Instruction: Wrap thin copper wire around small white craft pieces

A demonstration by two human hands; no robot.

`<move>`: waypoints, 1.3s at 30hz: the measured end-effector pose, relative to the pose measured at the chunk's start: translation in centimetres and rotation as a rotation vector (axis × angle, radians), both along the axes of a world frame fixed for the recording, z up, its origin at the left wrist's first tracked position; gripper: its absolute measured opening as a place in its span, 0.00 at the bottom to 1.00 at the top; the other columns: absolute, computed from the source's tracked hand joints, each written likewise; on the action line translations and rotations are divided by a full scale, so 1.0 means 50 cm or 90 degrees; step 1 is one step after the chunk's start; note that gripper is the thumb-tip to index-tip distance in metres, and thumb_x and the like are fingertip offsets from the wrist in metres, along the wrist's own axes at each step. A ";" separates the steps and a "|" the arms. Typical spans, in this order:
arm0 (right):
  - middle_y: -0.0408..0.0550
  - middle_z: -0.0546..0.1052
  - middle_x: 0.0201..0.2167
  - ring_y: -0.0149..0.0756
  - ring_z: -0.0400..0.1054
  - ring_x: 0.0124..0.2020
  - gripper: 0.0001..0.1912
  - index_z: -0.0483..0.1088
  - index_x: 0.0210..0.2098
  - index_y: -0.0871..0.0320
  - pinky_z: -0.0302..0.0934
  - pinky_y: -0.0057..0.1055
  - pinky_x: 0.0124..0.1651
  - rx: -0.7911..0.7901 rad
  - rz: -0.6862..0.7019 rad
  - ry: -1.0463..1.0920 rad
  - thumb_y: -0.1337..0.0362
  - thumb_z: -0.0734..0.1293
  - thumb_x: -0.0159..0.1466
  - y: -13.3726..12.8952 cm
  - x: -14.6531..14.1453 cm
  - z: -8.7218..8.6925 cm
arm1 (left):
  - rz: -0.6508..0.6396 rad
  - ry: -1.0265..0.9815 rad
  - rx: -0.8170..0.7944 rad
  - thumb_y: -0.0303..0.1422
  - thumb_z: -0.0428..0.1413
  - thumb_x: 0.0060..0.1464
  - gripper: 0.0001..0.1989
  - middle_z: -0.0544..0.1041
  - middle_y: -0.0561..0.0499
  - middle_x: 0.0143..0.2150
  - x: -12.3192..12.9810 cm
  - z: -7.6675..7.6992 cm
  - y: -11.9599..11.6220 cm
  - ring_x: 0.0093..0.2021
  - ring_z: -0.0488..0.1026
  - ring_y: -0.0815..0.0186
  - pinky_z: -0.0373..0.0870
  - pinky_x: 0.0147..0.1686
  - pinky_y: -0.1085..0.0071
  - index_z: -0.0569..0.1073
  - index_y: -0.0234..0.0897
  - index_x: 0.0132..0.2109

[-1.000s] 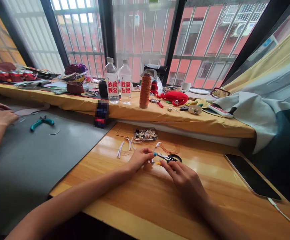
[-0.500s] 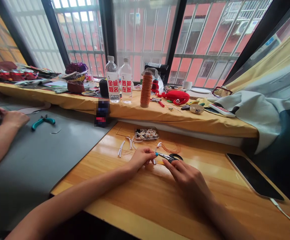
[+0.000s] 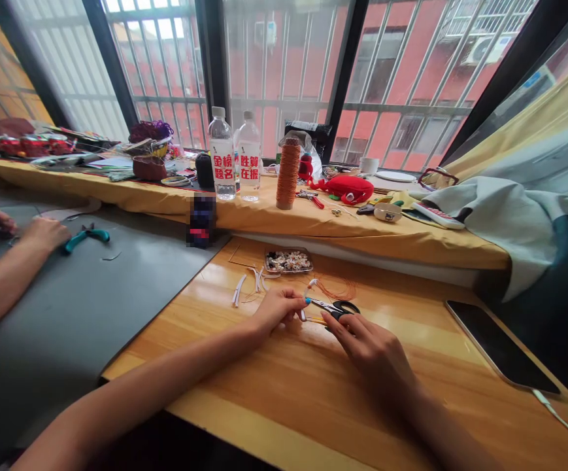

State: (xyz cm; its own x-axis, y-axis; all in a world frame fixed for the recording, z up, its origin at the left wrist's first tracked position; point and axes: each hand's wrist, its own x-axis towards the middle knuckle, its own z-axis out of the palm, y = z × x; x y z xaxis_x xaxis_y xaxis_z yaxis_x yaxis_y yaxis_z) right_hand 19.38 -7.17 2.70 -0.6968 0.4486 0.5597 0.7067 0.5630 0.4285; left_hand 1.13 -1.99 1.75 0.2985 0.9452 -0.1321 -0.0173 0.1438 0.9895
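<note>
My left hand (image 3: pixel 280 309) pinches a narrow white strip (image 3: pixel 304 314), whose other end curls up past the fingertips. From the strip, orange thread (image 3: pixel 316 320) runs taut to my right hand (image 3: pixel 362 337), where the thumb and fingers close on it. Just beyond my right fingers lie black-handled scissors (image 3: pixel 346 306) with their blades toward my left hand. A loose coil of thin orange thread (image 3: pixel 337 288) spreads on the table behind them. Several cut white strips (image 3: pixel 238 290) lie to the left.
A clear box of small beads (image 3: pixel 288 260) sits behind my hands. On the ledge stand an orange thread spool (image 3: pixel 288 173) and two water bottles (image 3: pixel 222 163). A phone (image 3: pixel 499 347) lies right. At left, a co-worker's hands (image 3: pixel 41 234) are near teal pliers (image 3: pixel 87 238).
My right hand has shifted very slightly right, while my left hand stays nearly still on the strip. The co-worker's hands have moved apart, one coming closer to the pliers.
</note>
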 end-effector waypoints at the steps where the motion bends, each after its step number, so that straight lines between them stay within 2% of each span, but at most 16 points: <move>1: 0.45 0.69 0.24 0.26 0.61 0.25 0.13 0.66 0.44 0.60 0.52 0.24 0.28 0.001 0.002 0.004 0.69 0.57 0.60 0.000 0.000 0.001 | 0.000 -0.002 -0.002 0.34 0.54 0.38 0.10 0.64 0.56 0.13 0.000 -0.001 0.000 0.13 0.54 0.78 0.47 0.13 0.80 0.64 0.32 0.20; 10: 0.46 0.69 0.25 0.27 0.62 0.26 0.16 0.65 0.45 0.61 0.52 0.24 0.29 -0.012 0.000 -0.005 0.74 0.55 0.59 -0.001 -0.003 -0.005 | 0.003 0.007 -0.030 0.37 0.56 0.35 0.12 0.63 0.56 0.13 0.001 0.004 -0.003 0.14 0.55 0.78 0.48 0.13 0.80 0.65 0.31 0.19; 19: 0.45 0.69 0.24 0.29 0.61 0.27 0.13 0.65 0.42 0.63 0.50 0.26 0.29 -0.032 0.012 -0.018 0.72 0.55 0.60 0.000 -0.003 -0.007 | -0.015 0.013 -0.009 0.37 0.56 0.36 0.12 0.66 0.55 0.16 0.002 -0.005 0.002 0.14 0.56 0.78 0.50 0.14 0.80 0.64 0.32 0.21; 24: 0.43 0.68 0.20 0.28 0.59 0.24 0.11 0.67 0.34 0.61 0.47 0.27 0.27 -0.028 0.008 -0.007 0.70 0.55 0.61 0.004 -0.004 -0.007 | -0.079 0.000 0.079 0.40 0.55 0.39 0.14 0.67 0.55 0.19 0.005 -0.017 0.002 0.17 0.60 0.76 0.55 0.18 0.79 0.62 0.33 0.24; 28: 0.43 0.67 0.19 0.27 0.59 0.23 0.13 0.67 0.30 0.59 0.45 0.27 0.26 -0.059 0.014 0.011 0.70 0.53 0.61 0.006 -0.004 -0.009 | -0.108 0.045 0.161 0.39 0.53 0.42 0.12 0.67 0.55 0.21 0.006 -0.015 -0.005 0.21 0.62 0.75 0.57 0.22 0.79 0.63 0.33 0.24; 32: 0.43 0.69 0.21 0.28 0.60 0.23 0.13 0.68 0.29 0.57 0.46 0.25 0.25 -0.222 -0.030 0.073 0.70 0.53 0.60 0.004 -0.005 -0.011 | -0.107 0.108 0.246 0.36 0.52 0.45 0.10 0.68 0.54 0.22 0.003 -0.012 -0.013 0.24 0.63 0.73 0.58 0.27 0.78 0.66 0.33 0.24; 36: 0.42 0.71 0.24 0.29 0.62 0.25 0.12 0.68 0.27 0.56 0.48 0.23 0.26 -0.496 -0.119 0.213 0.66 0.54 0.59 0.005 -0.006 -0.012 | -0.134 0.125 0.307 0.33 0.51 0.46 0.07 0.70 0.54 0.24 -0.002 -0.008 -0.020 0.27 0.65 0.72 0.59 0.30 0.78 0.67 0.33 0.25; 39: 0.42 0.69 0.21 0.30 0.60 0.24 0.15 0.67 0.24 0.57 0.48 0.24 0.25 -0.672 -0.150 0.288 0.60 0.54 0.58 0.012 -0.004 -0.011 | -0.158 0.146 0.323 0.31 0.51 0.46 0.06 0.70 0.53 0.25 -0.002 -0.005 -0.022 0.28 0.65 0.72 0.60 0.31 0.78 0.68 0.33 0.26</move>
